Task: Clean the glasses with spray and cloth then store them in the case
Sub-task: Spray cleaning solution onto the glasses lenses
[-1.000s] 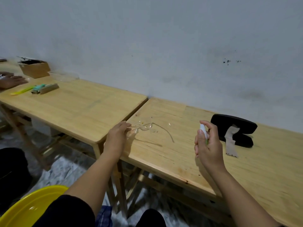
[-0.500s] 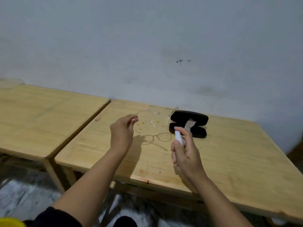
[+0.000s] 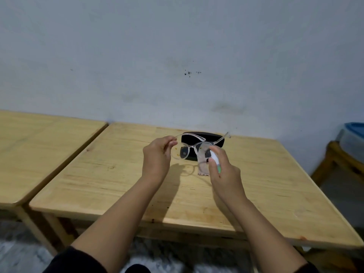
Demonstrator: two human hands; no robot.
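My left hand [image 3: 157,154] pinches one temple arm of the clear-framed glasses [image 3: 192,147] and holds them in the air above the wooden table [image 3: 118,174], lenses facing me. Just to their right, my right hand [image 3: 222,170] grips a small white spray bottle [image 3: 215,159] with a green lower part, its top close to the right lens. Behind the glasses an open black case [image 3: 216,141] lies near the wall. A pale cleaning cloth [image 3: 202,168] hangs out of the case onto the table, partly hidden by my right hand.
A second wooden table [image 3: 39,150] stands close on the left, with a narrow gap between the two. At the far right a clear bin with a blue lid [image 3: 352,138] rests on a wooden stool. The wall runs right behind the tables.
The view has swung right and the case is now centred. My left hand lifted the glasses off the table and in front of the case. My right hand brought the spray bottle up to the lens.
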